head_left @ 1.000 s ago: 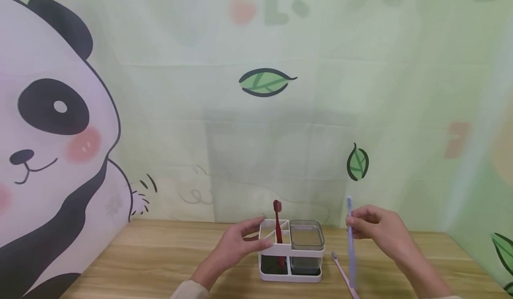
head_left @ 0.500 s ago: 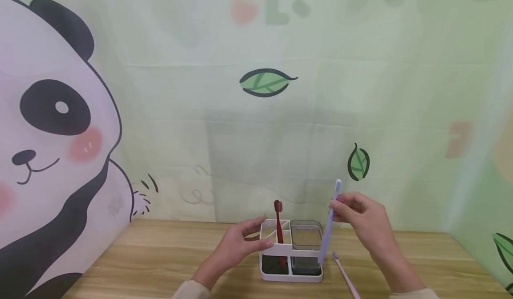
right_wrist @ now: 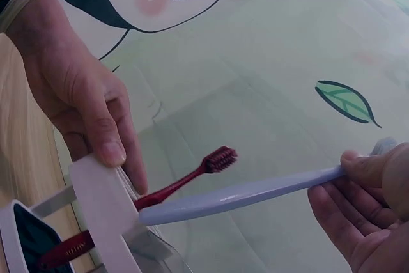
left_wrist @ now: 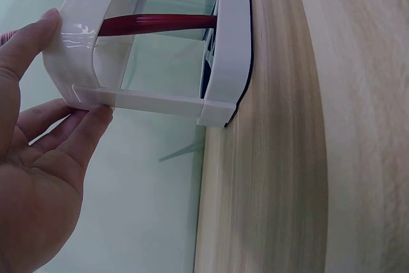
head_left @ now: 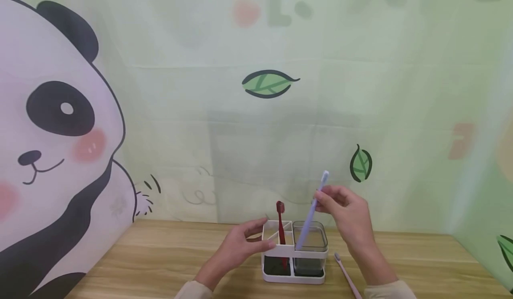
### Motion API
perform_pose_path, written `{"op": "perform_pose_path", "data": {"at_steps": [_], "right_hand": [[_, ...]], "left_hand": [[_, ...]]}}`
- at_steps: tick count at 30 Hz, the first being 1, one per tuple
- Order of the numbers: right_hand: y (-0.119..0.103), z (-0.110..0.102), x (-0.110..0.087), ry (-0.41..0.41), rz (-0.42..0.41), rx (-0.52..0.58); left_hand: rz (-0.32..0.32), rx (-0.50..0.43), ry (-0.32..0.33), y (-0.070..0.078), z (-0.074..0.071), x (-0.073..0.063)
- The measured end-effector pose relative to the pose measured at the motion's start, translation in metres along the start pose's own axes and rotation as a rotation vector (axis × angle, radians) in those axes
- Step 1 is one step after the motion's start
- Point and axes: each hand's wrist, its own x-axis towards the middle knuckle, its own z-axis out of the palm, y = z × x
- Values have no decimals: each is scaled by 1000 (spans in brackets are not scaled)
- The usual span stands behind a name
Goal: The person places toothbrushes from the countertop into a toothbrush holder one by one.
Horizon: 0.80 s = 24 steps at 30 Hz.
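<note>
A white toothbrush holder stands on the table in the head view, a red toothbrush upright in its divided left side. My left hand grips the holder's upper band at its left, thumb in front and fingers along the side, as the left wrist view also shows. Between thumb and fingers my right hand pinches a lavender toothbrush near its bristled head. Tilted, with its handle end low and left, this brush passes in front of the clear cup in the holder's right side. Whether its tip touches the holder I cannot tell.
A pink toothbrush lies on the wooden table right of the holder. Behind the table hangs a green backdrop with a panda and leaves printed on it.
My right hand has moved left and up with the lavender toothbrush, from beside the pink one to over the holder; the brush now leans more. My left hand has kept its grip.
</note>
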Motion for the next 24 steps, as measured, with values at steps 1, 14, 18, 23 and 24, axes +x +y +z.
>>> {"op": "perform_pose_path", "data": {"at_steps": [1, 14, 18, 23, 24], "right_hand": [[0, 2, 0, 5, -1, 0], [6, 17, -3, 61, -35, 13], [10, 20, -3, 46, -27, 10], [18, 24, -4, 14, -1, -51], [20, 25, -3, 6, -2, -60]], "left_hand": [[0, 2, 1, 0, 0, 0], [-4, 18, -4, 0, 0, 0], [-3, 8, -3, 0, 0, 0], [-5, 4, -5, 1, 0, 0], [-5, 5, -6, 1, 0, 0]]}}
